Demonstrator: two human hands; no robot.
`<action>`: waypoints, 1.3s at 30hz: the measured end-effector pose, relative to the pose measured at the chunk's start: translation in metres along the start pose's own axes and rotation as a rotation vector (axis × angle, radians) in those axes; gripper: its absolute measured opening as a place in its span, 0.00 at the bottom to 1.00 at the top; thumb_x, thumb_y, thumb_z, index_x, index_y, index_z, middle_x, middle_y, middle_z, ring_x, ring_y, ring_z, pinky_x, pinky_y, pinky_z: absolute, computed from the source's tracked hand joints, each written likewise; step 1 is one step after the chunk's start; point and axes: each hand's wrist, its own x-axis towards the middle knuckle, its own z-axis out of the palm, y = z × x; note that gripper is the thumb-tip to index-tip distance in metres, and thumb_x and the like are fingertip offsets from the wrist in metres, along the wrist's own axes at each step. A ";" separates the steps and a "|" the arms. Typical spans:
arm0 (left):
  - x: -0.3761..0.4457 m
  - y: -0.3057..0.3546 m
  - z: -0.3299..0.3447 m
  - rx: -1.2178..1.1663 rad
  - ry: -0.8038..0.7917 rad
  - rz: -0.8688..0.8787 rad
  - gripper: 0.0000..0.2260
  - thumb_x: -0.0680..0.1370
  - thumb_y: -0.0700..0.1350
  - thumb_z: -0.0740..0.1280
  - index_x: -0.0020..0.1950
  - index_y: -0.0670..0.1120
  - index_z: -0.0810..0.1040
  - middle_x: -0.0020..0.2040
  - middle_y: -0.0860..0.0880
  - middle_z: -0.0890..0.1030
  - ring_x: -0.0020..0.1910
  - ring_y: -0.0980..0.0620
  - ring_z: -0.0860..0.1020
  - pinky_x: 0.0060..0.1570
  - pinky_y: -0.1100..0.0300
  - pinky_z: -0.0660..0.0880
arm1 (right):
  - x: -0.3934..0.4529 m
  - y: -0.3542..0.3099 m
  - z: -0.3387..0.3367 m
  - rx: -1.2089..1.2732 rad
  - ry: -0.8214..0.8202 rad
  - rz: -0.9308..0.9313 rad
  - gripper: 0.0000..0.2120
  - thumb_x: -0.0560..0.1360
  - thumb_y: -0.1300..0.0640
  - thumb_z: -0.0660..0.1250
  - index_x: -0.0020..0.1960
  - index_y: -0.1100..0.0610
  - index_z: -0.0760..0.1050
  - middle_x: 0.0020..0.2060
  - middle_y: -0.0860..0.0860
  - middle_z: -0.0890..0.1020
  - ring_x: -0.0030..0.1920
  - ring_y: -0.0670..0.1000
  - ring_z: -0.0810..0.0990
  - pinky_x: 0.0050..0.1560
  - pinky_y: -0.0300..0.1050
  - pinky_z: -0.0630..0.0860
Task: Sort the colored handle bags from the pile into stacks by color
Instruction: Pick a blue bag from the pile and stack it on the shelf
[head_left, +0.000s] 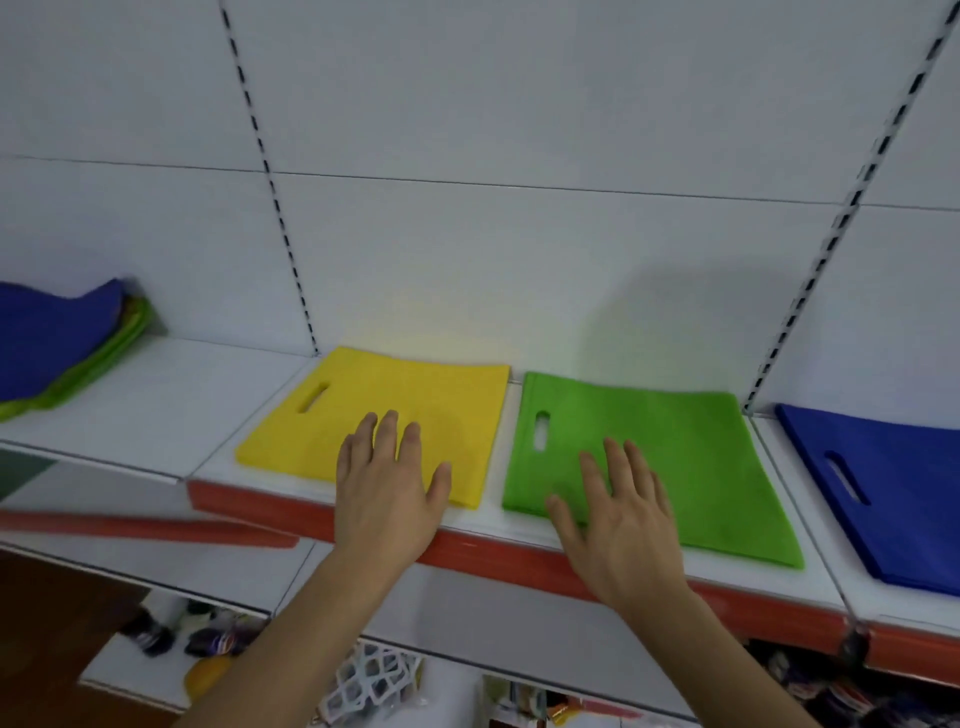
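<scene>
Three flat handle bags lie side by side on the white shelf (156, 395): a yellow bag (415, 405), a green bag (685, 457) and a blue bag (893, 488) at the right edge. My left hand (387, 483) lies over the near right part of the yellow bag with fingers straight. With fingers spread, my right hand (618, 509) lies over the near left part of the green bag. Neither hand grips anything. At the far left sits the mixed pile (57, 348), a blue bag on top of green ones.
The shelf has a red front edge (509, 556) and a white back panel with slotted uprights (270, 176). Lower shelves below hold assorted small goods (374, 675).
</scene>
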 end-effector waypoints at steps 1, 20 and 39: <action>-0.003 -0.014 -0.005 0.003 0.001 -0.012 0.32 0.80 0.63 0.54 0.72 0.42 0.77 0.75 0.39 0.73 0.77 0.36 0.66 0.74 0.37 0.66 | 0.000 -0.014 0.000 0.001 0.004 -0.017 0.40 0.82 0.30 0.45 0.80 0.56 0.68 0.82 0.61 0.62 0.83 0.62 0.55 0.80 0.64 0.60; -0.102 -0.366 -0.107 0.124 -0.041 -0.363 0.33 0.82 0.65 0.50 0.79 0.47 0.69 0.80 0.42 0.66 0.80 0.39 0.61 0.78 0.40 0.60 | -0.005 -0.401 0.046 0.112 -0.005 -0.392 0.38 0.82 0.32 0.50 0.76 0.60 0.72 0.77 0.62 0.70 0.80 0.65 0.63 0.76 0.67 0.66; 0.020 -0.599 -0.101 0.264 -0.084 -0.425 0.30 0.83 0.64 0.54 0.78 0.47 0.70 0.77 0.44 0.70 0.78 0.42 0.65 0.77 0.44 0.64 | 0.146 -0.633 0.127 0.230 0.028 -0.442 0.37 0.83 0.34 0.51 0.76 0.61 0.73 0.76 0.63 0.72 0.79 0.65 0.64 0.76 0.64 0.66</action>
